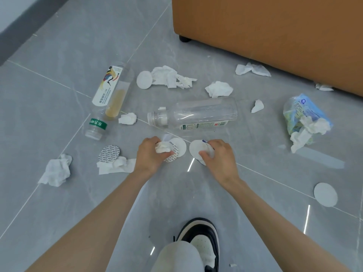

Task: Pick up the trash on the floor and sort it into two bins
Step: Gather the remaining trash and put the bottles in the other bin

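1. Clamps left hand fingers round tissue wad and round seals, likely stockpiling paper scraps for one bin.
2. Pinches white disc in curled right hand fingers, mid-floor.
3. Leaves clear bottle lying just beyond, toward the far edge.

Floor: 2 bottles, tissues, discs

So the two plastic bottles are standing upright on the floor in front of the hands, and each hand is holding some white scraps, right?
Not quite. The head view shows both bottles lying on their sides: the labelled bottle and the clear bottle. The rest holds: the left hand and the right hand each hold white scraps.
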Demonstrator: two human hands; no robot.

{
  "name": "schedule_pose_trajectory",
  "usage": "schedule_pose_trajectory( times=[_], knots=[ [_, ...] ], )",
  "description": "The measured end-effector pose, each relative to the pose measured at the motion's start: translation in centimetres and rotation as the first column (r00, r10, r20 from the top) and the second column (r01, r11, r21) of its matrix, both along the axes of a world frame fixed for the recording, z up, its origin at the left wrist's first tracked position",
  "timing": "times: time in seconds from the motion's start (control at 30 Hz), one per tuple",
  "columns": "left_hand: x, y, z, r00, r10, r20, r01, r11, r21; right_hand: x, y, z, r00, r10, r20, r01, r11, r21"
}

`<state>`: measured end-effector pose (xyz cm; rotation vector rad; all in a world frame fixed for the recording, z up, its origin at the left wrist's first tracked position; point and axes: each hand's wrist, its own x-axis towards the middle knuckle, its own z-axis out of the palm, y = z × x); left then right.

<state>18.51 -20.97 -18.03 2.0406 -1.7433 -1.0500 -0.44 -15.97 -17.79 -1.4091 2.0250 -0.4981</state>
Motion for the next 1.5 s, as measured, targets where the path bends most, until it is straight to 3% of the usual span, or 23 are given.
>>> schedule_pose_trajectory(
  times=[0.2, 0.33, 0.47, 0.6, 0.8, 1.03, 1.3, 1.5],
  knots=[
    [-1.6, 0.4, 2.0, 0.967, -0.002, -0.256, 0.015, 0.999, 0.052, -0.8, 1.0, -0.2, 0.989, -0.081, 0.120, 0.081, 0.997, 0.011],
    [-2.7, -0.3, 1.7, 0.962, -0.036, -0.271, 0.064, 0.994, 0.093, -1.1, 1.5, -0.1, 0.974, -0.129, 0.186, 0.131, 0.991, 0.002],
    [-2.8, -0.7, 0.7, 0.980, -0.144, -0.137, 0.159, 0.981, 0.108, -1.3, 1.5, -0.2, 0.967, -0.135, 0.217, 0.133, 0.991, 0.025],
    [-2.9, -0.5, 0.3, 0.989, -0.141, -0.036, 0.145, 0.983, 0.113, -1.6, 1.5, -0.2, 0.990, -0.081, 0.116, 0.079, 0.997, 0.023],
    [-3.0, -0.6, 0.6, 0.950, -0.196, 0.241, 0.187, 0.980, 0.062, -1.7, 1.4, -0.4, 0.996, -0.056, 0.062, 0.054, 0.998, 0.023],
    [-3.5, 0.3, 1.0, 0.992, -0.125, -0.028, 0.127, 0.988, 0.089, -2.1, 2.2, -0.3, 0.988, -0.102, 0.112, 0.096, 0.994, 0.059],
    [-6.2, 1.7, 3.0, 0.965, -0.058, -0.255, 0.093, 0.987, 0.128, -5.4, 4.3, 2.0, 0.929, -0.288, 0.232, 0.263, 0.956, 0.132],
    [-12.9, 1.5, 10.3, 0.912, -0.206, -0.356, 0.238, 0.970, 0.048, -11.8, 7.6, 9.5, 0.826, -0.449, 0.340, 0.474, 0.880, 0.009]
  ],
)
